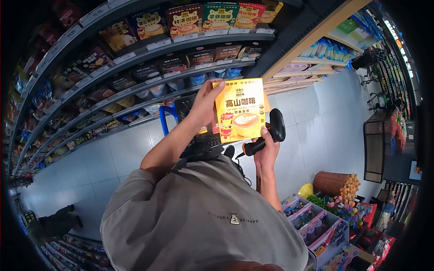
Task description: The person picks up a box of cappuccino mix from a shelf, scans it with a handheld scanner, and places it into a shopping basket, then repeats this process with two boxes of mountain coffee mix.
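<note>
A yellow coffee box (239, 108) with Chinese lettering and a picture of a cup is held up in front of my chest. My left hand (205, 101) grips its left edge near the upper corner, with the thumb on the front. My right hand (266, 151) is wrapped round a black handheld barcode scanner (276, 126), whose cable hangs down. The right thumb also presses the box's lower right corner. Beneath the box, partly hidden, is a black basket or cart (184, 107) with a blue handle (163, 121).
Curved-looking shelves (153, 43) carry coffee boxes (185, 21), cups (197, 79) and bags on the left and ahead. A wooden-edged shelf end (312, 36) stands ahead right. A display stand (318, 226) and wicker basket (332, 183) are at lower right. Another person (56, 221) is at lower left.
</note>
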### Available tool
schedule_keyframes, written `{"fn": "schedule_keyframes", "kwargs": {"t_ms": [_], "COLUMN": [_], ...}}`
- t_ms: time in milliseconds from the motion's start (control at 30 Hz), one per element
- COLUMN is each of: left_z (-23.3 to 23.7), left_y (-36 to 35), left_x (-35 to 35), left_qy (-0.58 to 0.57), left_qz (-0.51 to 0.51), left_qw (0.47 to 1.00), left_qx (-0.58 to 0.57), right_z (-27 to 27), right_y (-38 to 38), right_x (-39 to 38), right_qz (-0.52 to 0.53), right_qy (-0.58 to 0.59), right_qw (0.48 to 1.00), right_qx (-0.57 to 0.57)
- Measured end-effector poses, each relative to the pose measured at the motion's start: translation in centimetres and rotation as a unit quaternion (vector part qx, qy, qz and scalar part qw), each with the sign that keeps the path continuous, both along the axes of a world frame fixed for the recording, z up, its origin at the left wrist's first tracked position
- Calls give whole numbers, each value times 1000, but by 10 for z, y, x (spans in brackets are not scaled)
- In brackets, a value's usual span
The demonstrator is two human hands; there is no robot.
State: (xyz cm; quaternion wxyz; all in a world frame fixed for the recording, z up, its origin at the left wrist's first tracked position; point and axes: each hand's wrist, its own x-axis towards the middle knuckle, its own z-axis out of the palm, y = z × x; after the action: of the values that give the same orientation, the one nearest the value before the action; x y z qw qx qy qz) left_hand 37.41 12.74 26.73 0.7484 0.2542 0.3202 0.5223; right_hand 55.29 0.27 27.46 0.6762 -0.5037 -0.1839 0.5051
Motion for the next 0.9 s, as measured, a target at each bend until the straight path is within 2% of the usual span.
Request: {"fn": "schedule_keyframes", "kwargs": {"t_ms": [67, 133, 233, 300, 500, 900], "left_z": [-1, -8, -24, -31, -35, -42], "left_y": [-24, -44, -70, -82, -82, -90], "left_x": [1, -1, -1, -7, -30, -14], "left_qy": [-102, -111, -53, -15, 14, 43], "left_qz": [-7, -23, -6, -33, -42, 4], "left_qw": [995, 993, 998, 998, 998, 996], "left_qx": [-6, 20, 34, 46, 34, 82], "right_z": [-1, -6, -5, -9, -18, -20], "right_y": [-2, -3, -6, -7, -6, -1], "right_x": [-5, -10, -18, -22, -40, -20], "right_qz": [-17, -37, -56, -54, -42, 2], "right_qy": [20, 27, 17, 22, 15, 16], "right_qw": [1000, 999, 998, 998, 999, 1000], "right_qx": [2, 13, 8, 9, 7, 26]}}
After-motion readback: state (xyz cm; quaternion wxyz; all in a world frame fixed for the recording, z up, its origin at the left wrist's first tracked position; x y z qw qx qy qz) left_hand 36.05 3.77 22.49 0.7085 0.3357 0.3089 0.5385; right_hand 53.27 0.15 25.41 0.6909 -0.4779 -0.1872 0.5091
